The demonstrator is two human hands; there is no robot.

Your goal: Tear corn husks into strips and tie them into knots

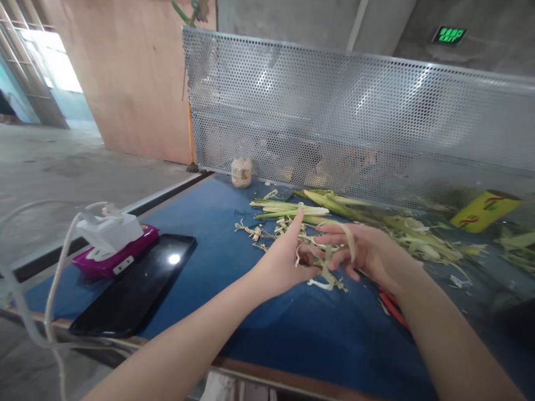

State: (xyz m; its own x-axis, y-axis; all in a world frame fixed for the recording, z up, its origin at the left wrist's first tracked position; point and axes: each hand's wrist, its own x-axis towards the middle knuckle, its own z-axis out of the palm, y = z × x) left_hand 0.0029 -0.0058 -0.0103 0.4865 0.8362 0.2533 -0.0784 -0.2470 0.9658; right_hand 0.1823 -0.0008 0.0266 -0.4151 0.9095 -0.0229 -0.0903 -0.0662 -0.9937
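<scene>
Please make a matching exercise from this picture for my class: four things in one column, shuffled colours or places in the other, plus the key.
Things:
1. Phone
2. Cylinder
3. White plug
4. Pale curved strip

Descriptions:
A. On a purple device
B. Across the fingers of the right hand
C. Black, showing a bright reflection
D. Mostly yellow

Pairs: 1-C, 2-D, 3-A, 4-B

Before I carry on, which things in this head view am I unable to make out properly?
In the head view:
- Pale strips: fingers of the left hand and right hand overlap them, so which hand grips which is unclear.
- Red item: partly hidden by the right forearm.
- Yellow cylinder: markings too small and blurred to read.
- Whatever lies behind the perforated panel: broken up by its holes.
- Dark thing: cut off by the right edge.
</scene>
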